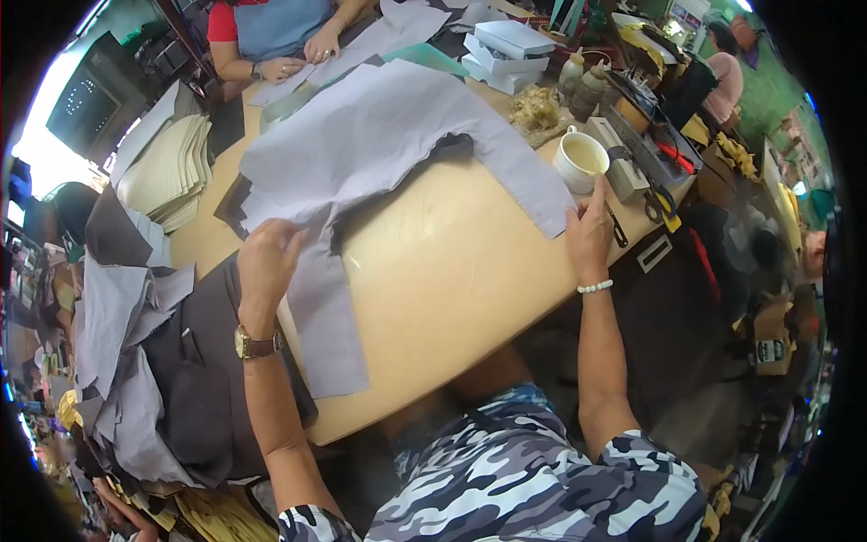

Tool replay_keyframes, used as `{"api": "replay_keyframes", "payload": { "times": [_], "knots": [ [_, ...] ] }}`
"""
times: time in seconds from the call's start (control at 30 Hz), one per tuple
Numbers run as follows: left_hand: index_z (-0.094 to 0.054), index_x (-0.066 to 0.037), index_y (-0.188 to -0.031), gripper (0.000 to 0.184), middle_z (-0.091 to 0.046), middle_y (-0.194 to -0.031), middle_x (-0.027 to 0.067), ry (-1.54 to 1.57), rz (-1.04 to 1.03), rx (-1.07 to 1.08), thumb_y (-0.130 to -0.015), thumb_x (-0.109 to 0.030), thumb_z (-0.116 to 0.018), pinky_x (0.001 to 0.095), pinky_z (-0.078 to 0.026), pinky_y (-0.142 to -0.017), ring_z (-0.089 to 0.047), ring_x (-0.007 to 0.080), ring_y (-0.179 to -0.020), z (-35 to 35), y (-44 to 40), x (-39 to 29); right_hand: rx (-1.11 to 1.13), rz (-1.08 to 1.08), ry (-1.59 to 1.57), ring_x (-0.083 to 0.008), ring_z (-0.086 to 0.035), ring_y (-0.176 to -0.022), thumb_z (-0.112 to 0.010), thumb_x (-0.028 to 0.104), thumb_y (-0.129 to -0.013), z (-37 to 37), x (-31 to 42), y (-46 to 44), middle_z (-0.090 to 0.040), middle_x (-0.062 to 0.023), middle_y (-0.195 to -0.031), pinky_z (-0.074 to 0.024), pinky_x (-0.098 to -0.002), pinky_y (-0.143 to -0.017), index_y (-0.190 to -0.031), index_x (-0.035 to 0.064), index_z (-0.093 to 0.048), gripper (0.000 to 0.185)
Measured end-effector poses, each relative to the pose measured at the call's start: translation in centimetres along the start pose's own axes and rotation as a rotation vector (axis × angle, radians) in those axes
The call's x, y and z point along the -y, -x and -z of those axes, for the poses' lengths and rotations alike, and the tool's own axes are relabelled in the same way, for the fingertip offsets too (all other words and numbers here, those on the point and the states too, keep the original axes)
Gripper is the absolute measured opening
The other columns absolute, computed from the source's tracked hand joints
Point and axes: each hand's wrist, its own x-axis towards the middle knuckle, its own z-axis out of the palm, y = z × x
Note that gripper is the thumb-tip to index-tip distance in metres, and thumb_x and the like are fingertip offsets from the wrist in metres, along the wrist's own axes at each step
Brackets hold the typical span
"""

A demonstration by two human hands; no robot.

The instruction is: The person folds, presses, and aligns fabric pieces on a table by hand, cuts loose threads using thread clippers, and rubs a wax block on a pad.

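Observation:
A large grey sheet of material (361,126), with a dark underside, lies in an arch across the pale table top (424,262). At the arch's left leg, my left hand (268,262) is closed, its bent fingertips pinching the sheet beside a fold. The thumb of my right hand (591,237) rests on the tip of the right leg and grips its edge; the hand's underside is hidden. Just beyond that hand stands a white mug (581,157) with pale contents and a stick or brush handle. A small black cutter (618,228) lies beside it.
Black-and-yellow scissors (664,206) lie at the table's right edge near squeeze bottles (587,88) and white boxes (513,47). On the left are stacked beige sheets (172,176) and heaped grey pieces (122,334). Opposite, another person's hands (307,54) handle grey material.

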Motion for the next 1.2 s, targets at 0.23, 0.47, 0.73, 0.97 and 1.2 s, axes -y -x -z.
{"api": "replay_keyframes", "payload": {
  "times": [0.23, 0.47, 0.73, 0.97, 1.2],
  "knots": [
    [-0.065, -0.001, -0.102, 0.028, -0.068, -0.094, 0.0098, 0.438, -0.113, 0.146, -0.087, -0.025, -0.065, 0.0308, -0.050, -0.073, -0.064, 0.0174, -0.082, -4.1, -7.2, -8.9, -0.295, 0.391, -0.477, -0.0272, -0.060, -0.079, -0.063, -0.006, -0.075, -2.8, 4.0, 3.4, -0.063, -0.0130, -0.086, -0.0475, -0.0366, -0.077, -0.145, -0.0035, -0.008, 0.089],
    [-0.044, 0.000, -0.129, 0.065, -0.060, -0.111, 0.0233, 0.489, -0.109, 0.203, -0.083, -0.041, -0.064, 0.0387, -0.049, -0.082, -0.063, 0.0317, -0.093, -13.5, -12.7, -17.2, -0.141, 0.501, -0.462, -0.0286, -0.057, -0.087, -0.063, -0.003, -0.076, -3.7, 3.3, 4.4, -0.062, -0.0132, -0.091, -0.0435, -0.0393, -0.085, -0.144, -0.0065, -0.010, 0.086],
    [-0.044, 0.002, -0.126, 0.060, -0.053, -0.121, 0.0221, 0.358, -0.386, 0.066, -0.079, -0.027, -0.068, 0.0414, -0.042, -0.093, -0.050, 0.0373, -0.112, -20.1, -15.9, -21.6, -0.313, 0.246, -0.553, -0.0402, -0.035, -0.126, -0.060, 0.008, -0.083, -2.0, 3.6, 3.6, -0.032, -0.0308, -0.135, -0.0284, -0.0478, -0.106, -0.143, -0.0075, -0.004, 0.083],
    [-0.026, 0.004, -0.137, 0.079, -0.047, -0.124, 0.0265, 0.384, -0.290, 0.032, -0.074, -0.019, -0.069, 0.0441, -0.041, -0.093, -0.048, 0.0396, -0.113, -27.1, -20.4, -24.0, -0.324, 0.286, -0.534, -0.0418, -0.037, -0.123, -0.060, 0.009, -0.083, -2.5, 3.2, 3.3, -0.034, -0.0314, -0.134, -0.0262, -0.0485, -0.106, -0.143, -0.0092, -0.007, 0.082],
    [-0.037, -0.003, -0.135, 0.069, -0.065, -0.096, 0.0228, 0.312, -0.191, 0.064, -0.075, -0.015, -0.069, 0.0444, -0.050, -0.076, -0.063, 0.0374, -0.088, -28.2, -22.5, -24.1, -0.340, 0.335, -0.493, -0.0421, -0.039, -0.121, -0.060, 0.009, -0.083, -2.9, 3.1, 3.0, -0.036, -0.0318, -0.134, -0.0288, -0.0489, -0.103, -0.143, -0.0090, -0.010, 0.080]
  ]
}}
